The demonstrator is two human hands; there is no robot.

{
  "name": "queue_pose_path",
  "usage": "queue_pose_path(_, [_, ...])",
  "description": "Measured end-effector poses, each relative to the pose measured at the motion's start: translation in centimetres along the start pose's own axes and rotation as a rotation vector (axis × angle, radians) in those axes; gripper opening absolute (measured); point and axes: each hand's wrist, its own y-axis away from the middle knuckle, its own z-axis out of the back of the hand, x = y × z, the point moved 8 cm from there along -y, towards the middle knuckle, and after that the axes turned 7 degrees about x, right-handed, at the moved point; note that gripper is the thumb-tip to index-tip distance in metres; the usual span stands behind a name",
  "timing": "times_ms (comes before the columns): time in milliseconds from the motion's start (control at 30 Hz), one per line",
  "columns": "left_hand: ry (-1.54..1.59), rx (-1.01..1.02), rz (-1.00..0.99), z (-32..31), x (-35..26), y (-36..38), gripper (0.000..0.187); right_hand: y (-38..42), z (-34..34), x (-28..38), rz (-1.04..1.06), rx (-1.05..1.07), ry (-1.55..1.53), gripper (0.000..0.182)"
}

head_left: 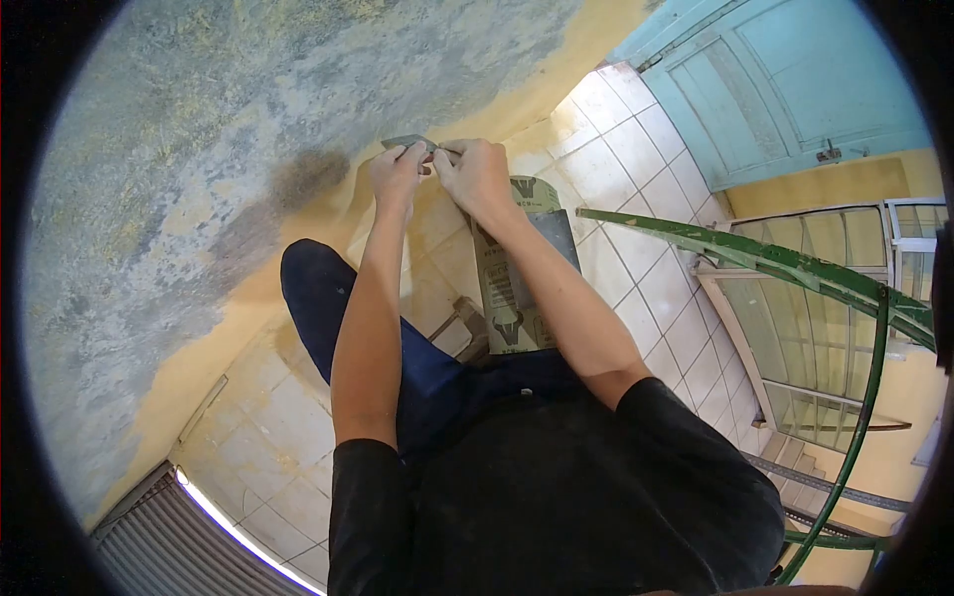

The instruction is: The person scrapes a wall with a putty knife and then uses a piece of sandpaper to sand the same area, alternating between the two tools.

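Close to the lower part of the wall, both hands meet around a flat grey-green piece that looks like sandpaper (407, 141). My left hand (395, 179) pinches it between thumb and fingers. My right hand (477, 181) is closed beside it, fingers curled at the near end of the same piece. Below my right forearm lies a long green printed sheet (502, 288) with dark animal-head logos and a dark grey face, apparently sandpaper too. My forearm covers part of it, and a narrow edge runs up toward my right hand.
The patchy grey and yellow wall (248, 119) rises at left and ahead. White floor tiles (636, 169) spread right, toward a light blue door (765, 89). A green metal frame (735, 248) crosses the right side, before a glazed panel (805, 308). A corrugated shutter (169, 536) stands lower left.
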Motion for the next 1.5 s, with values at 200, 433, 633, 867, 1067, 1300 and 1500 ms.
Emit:
queue_pose_path(200, [-0.030, -0.075, -0.007, 0.4, 0.1, 0.5, 0.022, -0.1, -0.9, 0.3, 0.148, -0.012, 0.097, 0.022])
queue_pose_path(433, [-0.060, -0.026, -0.005, -0.2, -0.2, 0.5, 0.024, 1.2, -0.1, -1.1, 0.004, -0.083, -0.059, 0.021])
queue_pose_path(633, [-0.051, -0.064, -0.055, 0.3, -0.3, 0.3, 0.025, 0.2, -0.6, -0.2, 0.069, -0.029, 0.038, 0.023])
queue_pose_path(867, [-0.029, -0.049, -0.062, 0.5, 0.6, 0.1, 0.025, 0.3, -0.8, -0.5, 0.065, -0.038, 0.033, 0.025])
queue_pose_path(1067, [-0.116, -0.021, -0.066, 0.1, -0.9, 1.0, 0.026, 1.0, 0.5, 0.0, 0.021, -0.101, -0.042, 0.022])
queue_pose_path(1300, [-0.001, -0.031, -0.009, 0.2, -0.1, 0.0, 0.023, 0.7, 0.0, 1.0, 0.056, -0.014, 0.036, 0.025])
queue_pose_path(1500, [0.025, -0.045, -0.036, 0.8, 0.1, -0.7, 0.025, 0.0, -0.6, 1.5, 0.064, 0.005, 0.105, 0.026])
